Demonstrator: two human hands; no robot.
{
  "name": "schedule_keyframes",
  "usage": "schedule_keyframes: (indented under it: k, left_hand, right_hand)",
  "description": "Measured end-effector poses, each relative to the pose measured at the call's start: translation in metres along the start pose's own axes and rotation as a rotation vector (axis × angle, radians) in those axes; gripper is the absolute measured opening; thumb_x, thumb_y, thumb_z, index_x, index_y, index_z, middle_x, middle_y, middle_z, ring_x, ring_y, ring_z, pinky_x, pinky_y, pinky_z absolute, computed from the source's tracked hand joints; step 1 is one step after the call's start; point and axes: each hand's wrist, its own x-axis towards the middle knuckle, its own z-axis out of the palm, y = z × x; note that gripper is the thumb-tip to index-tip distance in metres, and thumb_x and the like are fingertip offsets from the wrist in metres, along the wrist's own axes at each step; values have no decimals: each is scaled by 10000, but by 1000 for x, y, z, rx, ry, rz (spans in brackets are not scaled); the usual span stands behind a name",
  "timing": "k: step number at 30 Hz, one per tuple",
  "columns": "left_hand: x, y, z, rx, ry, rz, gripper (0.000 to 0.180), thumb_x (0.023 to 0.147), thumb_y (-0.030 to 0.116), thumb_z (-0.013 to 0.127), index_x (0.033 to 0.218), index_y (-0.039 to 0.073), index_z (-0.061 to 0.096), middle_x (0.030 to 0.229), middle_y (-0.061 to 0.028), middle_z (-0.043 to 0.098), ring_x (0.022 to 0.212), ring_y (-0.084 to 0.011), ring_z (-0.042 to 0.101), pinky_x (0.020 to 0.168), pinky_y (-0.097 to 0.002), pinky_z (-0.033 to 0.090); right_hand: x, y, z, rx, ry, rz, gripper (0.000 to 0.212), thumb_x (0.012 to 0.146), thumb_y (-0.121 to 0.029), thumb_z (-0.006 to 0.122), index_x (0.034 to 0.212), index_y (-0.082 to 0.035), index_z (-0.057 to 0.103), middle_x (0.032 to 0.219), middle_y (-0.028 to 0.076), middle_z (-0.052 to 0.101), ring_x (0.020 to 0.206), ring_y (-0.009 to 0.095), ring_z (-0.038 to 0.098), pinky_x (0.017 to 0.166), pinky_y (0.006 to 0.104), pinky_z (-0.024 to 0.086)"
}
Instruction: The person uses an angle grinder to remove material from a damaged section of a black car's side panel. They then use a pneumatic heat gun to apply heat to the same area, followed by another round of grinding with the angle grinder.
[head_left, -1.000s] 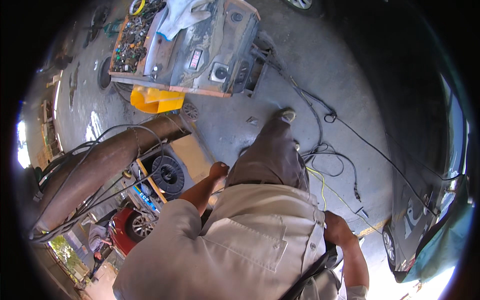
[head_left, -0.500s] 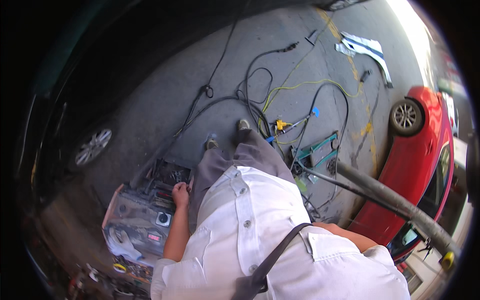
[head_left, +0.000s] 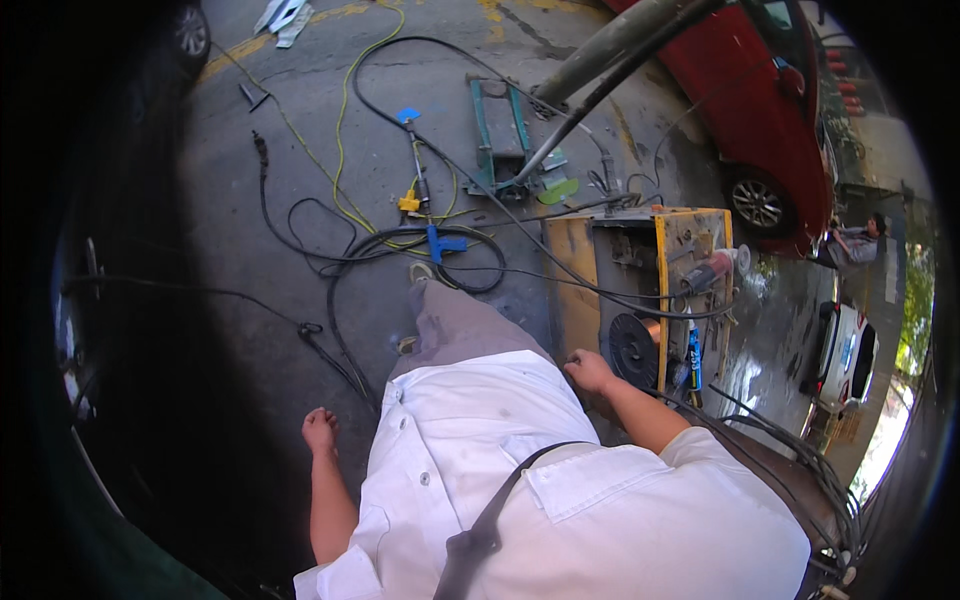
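Observation:
My left hand hangs at my left side with its fingers curled in, and nothing shows in it. On the other side, my right hand is beside my hip, also with bent fingers and nothing visible in them. It is nearest to an open yellow metal cabinet, which holds a dark wire spool with copper-coloured wire. An angle grinder lies along the cabinet's edge, close to a blue tube. Whether my right fingers touch the cabinet I cannot tell.
Black cables and a yellow hose loop across the floor by my feet, with a blue air gun among them. Ahead is a green floor jack under a thick pole. A red car stands to the right.
My view has swung to the right, bringing the cabinet, spool and grinder into sight. My left hand has left the grey machine's top, and my right hand has come into view.

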Motion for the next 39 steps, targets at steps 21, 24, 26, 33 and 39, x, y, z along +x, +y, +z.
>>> schedule_keyframes:
  k: [21, 24, 26, 33, 39]
  left_hand:
    - [3, 257, 56, 938, 30, 453, 327, 858, 308, 685, 1023, 31, 738, 1046, -190, 729, 1016, -353, 685, 902, -427, 535]
    - [-3, 241, 49, 984, 10, 434, 311, 859, 305, 689, 1007, 37, 740, 1048, -185, 729, 1018, -351, 683, 905, -430, 535]
    - [-12, 230, 41, 989, 1, 434, 307, 858, 305, 697, 1010, 42, 740, 1040, -179, 731, 1016, -341, 686, 901, -430, 538]
    - [-51, 252, 36, 638, -10, 582, 280, 900, 257, 690, 1073, 37, 711, 1019, -136, 734, 939, -264, 699, 843, -374, 545]
    - [-135, 345, 103, 94, -567, 854, 280, 978, 227, 649, 1153, 8, 650, 1023, -60, 695, 924, -128, 620, 852, -298, 508]
  right_hand:
    - [181, 207, -200, 1468, 717, 392, 739, 822, -302, 815, 1345, 77, 455, 1179, 148, 644, 1156, 250, 612, 1051, 448, 445]
    - [171, 132, -176, 1549, 745, 177, 738, 812, -289, 824, 1341, 65, 449, 1164, 139, 642, 1162, 249, 608, 1060, 449, 435]
    - [155, 70, -168, 1628, 723, -2, 738, 806, -279, 831, 1338, 56, 445, 1153, 133, 641, 1166, 248, 605, 1066, 449, 428]
    - [77, -119, -173, 1912, 345, -855, 742, 782, -247, 854, 1327, 27, 431, 1117, 112, 637, 1179, 245, 596, 1087, 451, 405]
    - [5, -289, -189, 1842, -388, -1458, 751, 762, -220, 873, 1318, 2, 420, 1086, 94, 634, 1190, 242, 587, 1105, 453, 386]
